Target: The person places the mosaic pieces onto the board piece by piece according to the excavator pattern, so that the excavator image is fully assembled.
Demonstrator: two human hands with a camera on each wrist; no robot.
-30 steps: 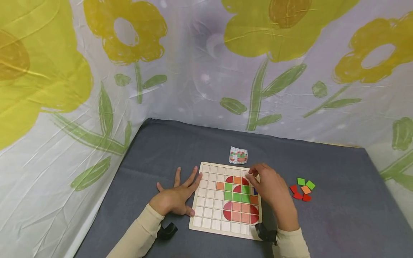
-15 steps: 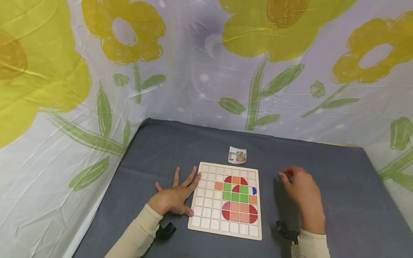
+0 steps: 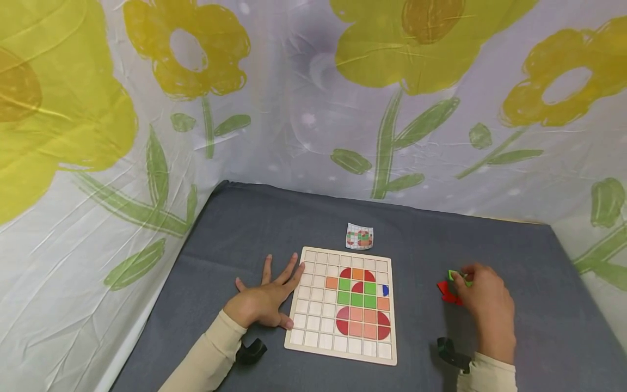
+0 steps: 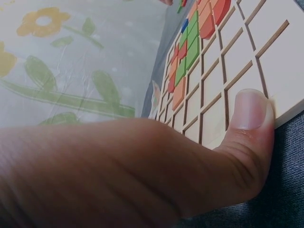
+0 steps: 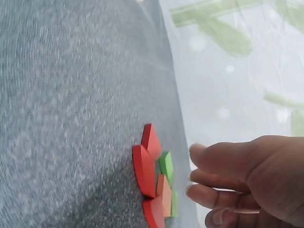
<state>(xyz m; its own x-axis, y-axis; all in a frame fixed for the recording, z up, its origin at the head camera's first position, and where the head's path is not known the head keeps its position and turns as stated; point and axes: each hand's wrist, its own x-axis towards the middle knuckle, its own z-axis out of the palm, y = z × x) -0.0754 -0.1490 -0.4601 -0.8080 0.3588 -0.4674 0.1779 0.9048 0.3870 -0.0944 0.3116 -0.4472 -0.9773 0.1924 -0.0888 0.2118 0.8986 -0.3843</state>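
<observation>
A wooden grid board (image 3: 311, 322) lies on the dark cloth, with red, orange and green tiles and a blue half-round tile (image 3: 386, 290) set in its squares. My left hand (image 3: 262, 305) spreads its fingers by the board's left edge. In the left wrist view the thumb (image 4: 249, 114) rests on the board's edge. Over the loose tiles at the right is my right hand (image 3: 486, 298), holding nothing. The right wrist view shows its thumb and fingers above red tiles (image 5: 145, 171), an orange tile (image 5: 164, 195) and green tiles (image 5: 166, 164), apart from them.
Behind the board lies a small printed card (image 3: 360, 237) with a coloured grid pattern. A dark cloth (image 3: 411, 234) covers the table. A curtain with printed flowers (image 3: 313, 120) hangs behind and at both sides.
My right hand has moved right, from the board's upper right to the loose tiles, which it now partly hides. The left hand has stayed in place.
</observation>
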